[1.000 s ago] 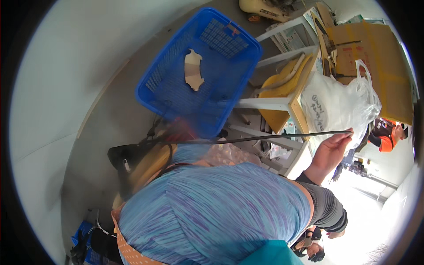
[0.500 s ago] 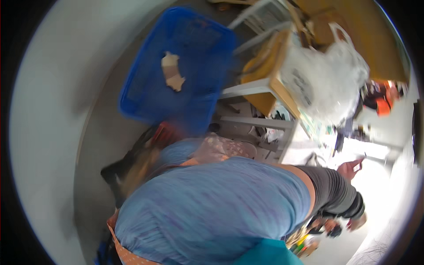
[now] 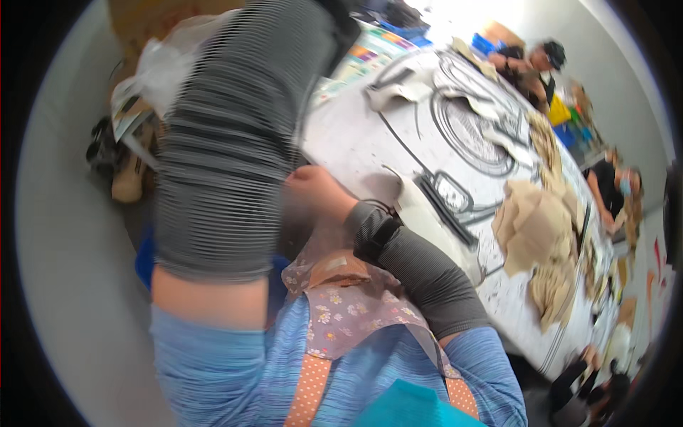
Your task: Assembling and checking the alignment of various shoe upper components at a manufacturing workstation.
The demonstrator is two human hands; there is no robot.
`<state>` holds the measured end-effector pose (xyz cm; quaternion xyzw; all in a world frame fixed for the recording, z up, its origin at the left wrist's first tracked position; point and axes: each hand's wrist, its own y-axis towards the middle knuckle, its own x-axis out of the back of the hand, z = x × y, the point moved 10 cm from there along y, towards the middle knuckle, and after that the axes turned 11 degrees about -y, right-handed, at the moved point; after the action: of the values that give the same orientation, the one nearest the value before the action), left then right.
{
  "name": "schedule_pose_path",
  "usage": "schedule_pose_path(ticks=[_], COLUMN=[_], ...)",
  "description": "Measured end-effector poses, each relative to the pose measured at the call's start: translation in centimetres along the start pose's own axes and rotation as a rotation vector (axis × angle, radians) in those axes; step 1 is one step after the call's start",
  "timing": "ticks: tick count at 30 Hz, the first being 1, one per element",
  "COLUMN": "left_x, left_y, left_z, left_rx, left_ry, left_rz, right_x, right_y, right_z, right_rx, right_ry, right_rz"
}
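Observation:
My left arm, in a grey ribbed sleeve [image 3: 228,149], rises blurred across the view's left side, and its hand is beyond the top edge. Close to the near edge of the white table [image 3: 348,135], my right hand [image 3: 318,191] looks curled shut. Its fingers are mostly hidden behind the left sleeve, so what it holds, if anything, does not show. A dark band circles the cuff of the right sleeve [image 3: 427,277]. Nearest to this hand on the table are a cream piece of flat material [image 3: 430,213] and a dark bar-like strip [image 3: 447,212].
Beige sheets [image 3: 533,224] lie heaped on the table's right part. Farther back are pale cut pieces [image 3: 405,89] and looped dark cords [image 3: 473,135]. Co-workers [image 3: 530,67] sit around it. A clear plastic bag [image 3: 167,64] and a blue bin [image 3: 144,257] are at left.
My view has swung from the blue bin, with a pale piece in it, to the table at right. The left arm now crosses the view, and the right hand is beside the table edge.

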<state>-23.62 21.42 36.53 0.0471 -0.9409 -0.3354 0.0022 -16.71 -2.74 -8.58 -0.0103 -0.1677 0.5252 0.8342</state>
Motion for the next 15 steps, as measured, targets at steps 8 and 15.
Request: schedule_pose_path(ticks=[8, 15], left_x=[-10.5, -8.9], left_y=[-10.6, -19.4], left_z=[-1.6, 15.5], left_rx=[0.030, 0.110], left_ry=[0.454, 0.824], left_rz=[0.178, 0.332], right_x=[2.2, 7.9], right_y=[-9.0, -22.6], right_z=[-1.3, 1.0], right_rx=[0.214, 0.179], right_ry=[-0.572, -0.735], right_rz=[0.012, -0.015])
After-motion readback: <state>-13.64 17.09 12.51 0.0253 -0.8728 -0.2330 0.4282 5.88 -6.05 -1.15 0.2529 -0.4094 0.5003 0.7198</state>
